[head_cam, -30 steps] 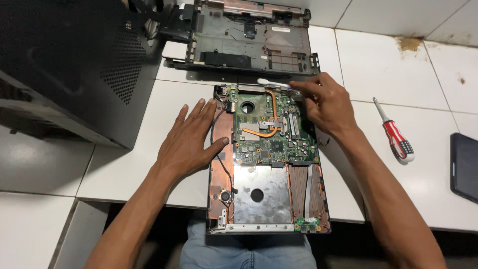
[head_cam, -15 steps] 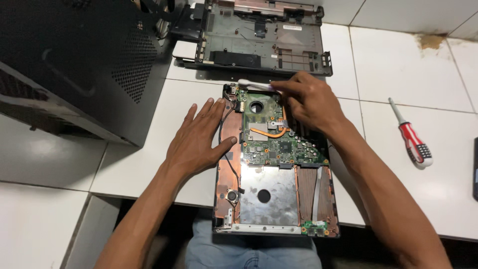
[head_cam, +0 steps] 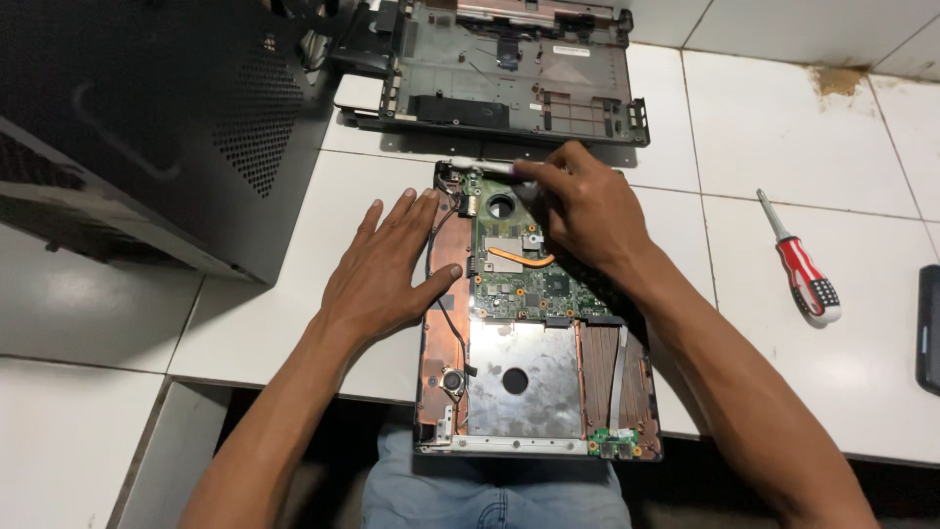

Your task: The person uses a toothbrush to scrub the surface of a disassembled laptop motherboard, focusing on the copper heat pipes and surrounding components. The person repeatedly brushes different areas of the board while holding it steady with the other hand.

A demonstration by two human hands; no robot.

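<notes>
An opened laptop base lies on the white tiled counter, its green circuit board and copper heat pipe exposed. My left hand rests flat on the counter at the base's left edge, thumb touching the copper-coloured frame. My right hand is over the top of the circuit board, fingers pinched on a white brush handle that points left along the base's far edge near the round fan opening.
A detached laptop cover lies beyond the base. A black perforated computer case stands at the left. A red and white screwdriver lies to the right. A dark flat device sits at the right edge.
My right hand has slid leftward across the top of the circuit board with the white brush. My left hand has stayed flat at the base's left edge.
</notes>
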